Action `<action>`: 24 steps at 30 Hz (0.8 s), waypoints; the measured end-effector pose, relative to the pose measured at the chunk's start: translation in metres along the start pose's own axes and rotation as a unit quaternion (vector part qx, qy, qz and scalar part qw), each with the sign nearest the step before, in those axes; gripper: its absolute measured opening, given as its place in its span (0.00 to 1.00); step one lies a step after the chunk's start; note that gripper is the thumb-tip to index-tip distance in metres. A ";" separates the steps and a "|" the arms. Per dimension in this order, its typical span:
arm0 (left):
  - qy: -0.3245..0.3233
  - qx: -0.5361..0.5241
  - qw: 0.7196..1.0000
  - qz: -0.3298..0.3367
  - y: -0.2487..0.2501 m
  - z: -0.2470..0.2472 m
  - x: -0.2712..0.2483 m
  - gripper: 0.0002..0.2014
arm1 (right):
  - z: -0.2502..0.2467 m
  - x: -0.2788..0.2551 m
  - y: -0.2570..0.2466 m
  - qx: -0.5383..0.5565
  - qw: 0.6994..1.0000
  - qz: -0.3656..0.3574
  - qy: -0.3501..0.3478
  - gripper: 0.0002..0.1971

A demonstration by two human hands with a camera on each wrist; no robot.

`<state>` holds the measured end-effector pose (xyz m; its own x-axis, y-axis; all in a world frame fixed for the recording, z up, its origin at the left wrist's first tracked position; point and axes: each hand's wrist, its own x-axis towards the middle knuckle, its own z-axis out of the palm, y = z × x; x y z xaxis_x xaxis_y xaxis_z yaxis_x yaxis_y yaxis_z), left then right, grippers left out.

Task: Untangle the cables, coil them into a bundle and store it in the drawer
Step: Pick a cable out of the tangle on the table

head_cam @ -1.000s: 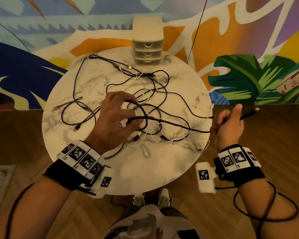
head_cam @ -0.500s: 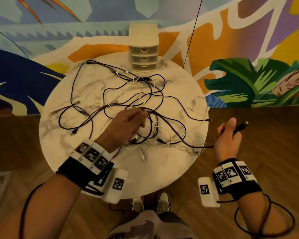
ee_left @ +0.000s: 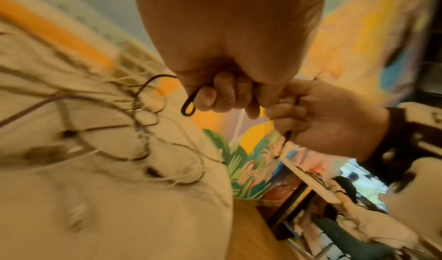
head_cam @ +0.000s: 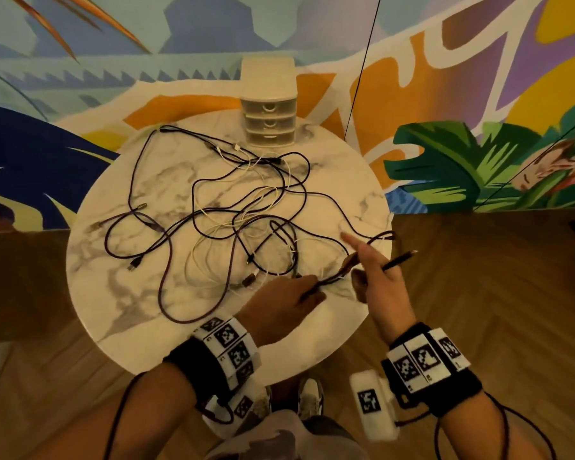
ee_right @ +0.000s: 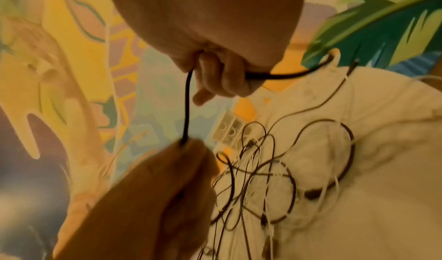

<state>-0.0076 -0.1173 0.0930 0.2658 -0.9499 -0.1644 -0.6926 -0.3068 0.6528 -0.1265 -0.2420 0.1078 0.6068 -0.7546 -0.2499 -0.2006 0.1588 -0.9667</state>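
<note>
Writing: no brand or readable words show; the only marks are black-and-white square code tags on the black wristbands (head_cam: 228, 348) worn on both forearms.
Table: a round white marble-patterned table (head_cam: 140, 313) stands on a wooden herringbone floor (head_cam: 478, 293) before a colourful painted wall mural (head_cam: 478, 161).
Cables: a loose tangle of thin black and white cables (head_cam: 246, 207) spreads over the middle of the table, with several plug ends lying free on the left and near the centre.
Drawer unit: a small cream plastic three-drawer unit (head_cam: 268, 104) sits at the far edge of the table, all three drawers closed, well apart from both hands.
Left hand: the left hand (head_cam: 286, 298) is over the near right part of the table, its grip clenched round a dark cable strand (ee_right: 186, 109); the left wrist view shows its fingers (ee_left: 222, 94) curled with a small loop of the strand sticking out beside them.
Right hand: the right hand (head_cam: 375, 273) is just beside the left, at the table's right edge, index finger stretched out, the other fingers grasping the same dark strand; a black plug end (head_cam: 400, 258) pokes out past the hand.
Link: the strand runs taut and short between the two hands.
Poor view: both wrist views are blurred, so which cable in the tangle this strand joins seems unclear.
</note>
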 end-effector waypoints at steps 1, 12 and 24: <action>0.010 0.004 1.000 -0.017 -0.011 0.002 -0.002 0.12 | -0.002 0.005 -0.001 0.017 0.999 -0.015 0.030 0.18; 0.206 0.052 0.962 -0.169 -0.107 -0.052 -0.005 0.11 | -0.064 0.061 -0.046 0.300 0.909 -0.025 0.289 0.21; 0.103 0.250 0.960 0.080 0.016 -0.039 0.040 0.11 | 0.026 0.016 -0.017 -0.037 0.994 -0.003 -0.098 0.18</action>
<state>0.0181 -0.1581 0.1257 0.2199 -0.9712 0.0914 -0.9569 -0.1966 0.2136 -0.0932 -0.2403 0.1192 0.7456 -0.6151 -0.2564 -0.2475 0.1017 -0.9635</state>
